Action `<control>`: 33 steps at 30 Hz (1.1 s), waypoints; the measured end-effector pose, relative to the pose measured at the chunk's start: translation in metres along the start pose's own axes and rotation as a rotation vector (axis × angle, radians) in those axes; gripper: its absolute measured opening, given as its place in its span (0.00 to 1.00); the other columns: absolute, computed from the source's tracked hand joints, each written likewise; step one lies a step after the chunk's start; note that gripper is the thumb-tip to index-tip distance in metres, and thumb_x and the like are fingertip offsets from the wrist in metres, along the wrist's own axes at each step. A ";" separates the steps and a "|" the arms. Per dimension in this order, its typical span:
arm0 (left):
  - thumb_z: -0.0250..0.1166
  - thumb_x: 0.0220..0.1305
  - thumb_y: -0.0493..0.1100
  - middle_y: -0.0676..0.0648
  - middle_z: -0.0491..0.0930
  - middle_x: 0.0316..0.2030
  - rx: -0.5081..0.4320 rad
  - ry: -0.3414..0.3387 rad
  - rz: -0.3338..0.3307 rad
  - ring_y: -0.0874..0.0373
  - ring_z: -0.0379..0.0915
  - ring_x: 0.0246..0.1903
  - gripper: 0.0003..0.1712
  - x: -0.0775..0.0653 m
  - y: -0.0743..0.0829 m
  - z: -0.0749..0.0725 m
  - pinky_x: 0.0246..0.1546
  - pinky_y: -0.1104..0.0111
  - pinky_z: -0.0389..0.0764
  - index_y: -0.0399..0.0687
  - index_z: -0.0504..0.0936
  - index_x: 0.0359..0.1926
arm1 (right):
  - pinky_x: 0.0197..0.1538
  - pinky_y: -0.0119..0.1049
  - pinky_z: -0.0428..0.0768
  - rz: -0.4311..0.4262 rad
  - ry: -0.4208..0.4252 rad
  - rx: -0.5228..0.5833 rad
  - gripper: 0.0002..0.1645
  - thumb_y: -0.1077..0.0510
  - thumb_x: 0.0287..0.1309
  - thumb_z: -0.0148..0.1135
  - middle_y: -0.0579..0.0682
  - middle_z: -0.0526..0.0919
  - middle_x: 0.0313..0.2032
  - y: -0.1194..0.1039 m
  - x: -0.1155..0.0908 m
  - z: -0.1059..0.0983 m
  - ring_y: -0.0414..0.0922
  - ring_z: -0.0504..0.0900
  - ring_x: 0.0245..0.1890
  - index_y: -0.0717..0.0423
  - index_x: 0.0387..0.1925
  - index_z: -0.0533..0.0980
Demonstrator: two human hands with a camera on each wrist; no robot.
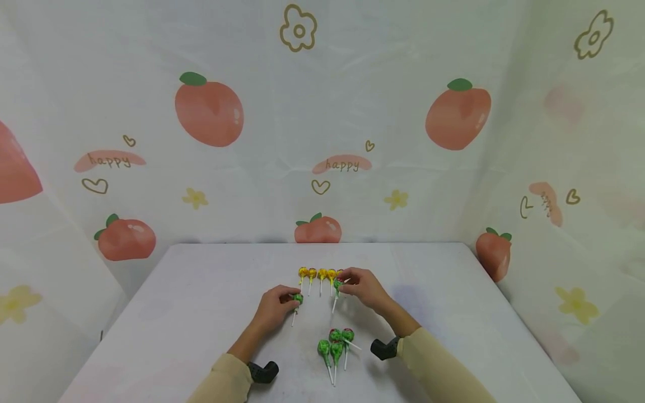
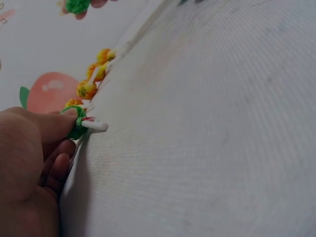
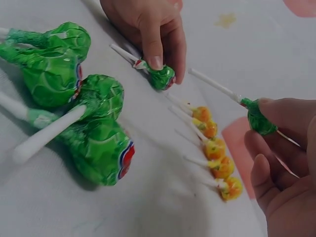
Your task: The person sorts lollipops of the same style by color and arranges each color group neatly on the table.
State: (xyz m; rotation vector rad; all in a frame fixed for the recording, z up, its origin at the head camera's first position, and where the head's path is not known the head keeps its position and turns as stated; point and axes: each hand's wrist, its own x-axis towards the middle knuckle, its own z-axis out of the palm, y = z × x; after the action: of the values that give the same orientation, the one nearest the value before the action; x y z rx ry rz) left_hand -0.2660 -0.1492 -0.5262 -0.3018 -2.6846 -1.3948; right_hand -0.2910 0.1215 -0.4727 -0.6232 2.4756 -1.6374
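Observation:
My left hand (image 1: 274, 309) pinches a green-wrapped lollipop (image 1: 298, 299) by its head, close over the table, its white stick pointing toward me. Another green lollipop (image 3: 261, 118) is held by the head between thumb and fingers of my right hand (image 1: 367, 286), its stick hanging down and toward me. Just behind both hands, several yellow lollipops (image 1: 322, 273) lie in a row with sticks toward me; in the head view my right fingers overlap the row's right end. Nearer to me lies a loose cluster of several green lollipops (image 1: 336, 350), one stick crossing over another.
The white table (image 1: 201, 313) runs back to a pale cloth backdrop (image 1: 393, 112) printed with peaches and flowers. Each wrist carries a black camera mount, one by the left sleeve (image 1: 263, 372) and one by the right sleeve (image 1: 385, 348).

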 end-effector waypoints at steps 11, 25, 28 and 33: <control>0.69 0.59 0.36 0.53 0.78 0.36 -0.004 0.011 0.008 0.60 0.71 0.34 0.14 -0.002 0.001 0.000 0.35 0.66 0.73 0.46 0.85 0.47 | 0.38 0.37 0.77 -0.006 0.011 -0.150 0.14 0.60 0.57 0.69 0.47 0.83 0.39 -0.007 0.022 0.021 0.44 0.78 0.39 0.57 0.46 0.82; 0.70 0.58 0.35 0.54 0.78 0.33 -0.016 0.038 0.016 0.60 0.70 0.32 0.13 -0.001 -0.001 0.001 0.34 0.67 0.72 0.47 0.86 0.45 | 0.45 0.41 0.74 -0.059 0.011 -0.366 0.12 0.58 0.54 0.71 0.43 0.84 0.36 -0.007 0.030 0.049 0.46 0.77 0.40 0.54 0.42 0.84; 0.70 0.58 0.35 0.54 0.78 0.33 -0.012 0.038 0.017 0.60 0.70 0.32 0.13 -0.001 -0.001 0.000 0.34 0.67 0.72 0.47 0.86 0.45 | 0.44 0.40 0.75 -0.051 -0.001 -0.383 0.11 0.57 0.54 0.72 0.42 0.84 0.36 -0.007 0.031 0.054 0.44 0.78 0.40 0.52 0.40 0.85; 0.70 0.58 0.35 0.54 0.78 0.33 -0.007 0.040 0.026 0.60 0.71 0.32 0.13 -0.001 -0.001 -0.001 0.34 0.67 0.72 0.47 0.86 0.45 | 0.45 0.40 0.74 -0.056 -0.005 -0.428 0.10 0.57 0.52 0.73 0.41 0.84 0.34 -0.005 0.034 0.063 0.43 0.78 0.40 0.50 0.38 0.85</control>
State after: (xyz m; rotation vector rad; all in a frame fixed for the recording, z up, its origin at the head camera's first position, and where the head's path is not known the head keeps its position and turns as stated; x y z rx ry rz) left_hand -0.2657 -0.1506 -0.5271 -0.3054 -2.6351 -1.3877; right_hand -0.3008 0.0525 -0.4900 -0.7426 2.8480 -1.1164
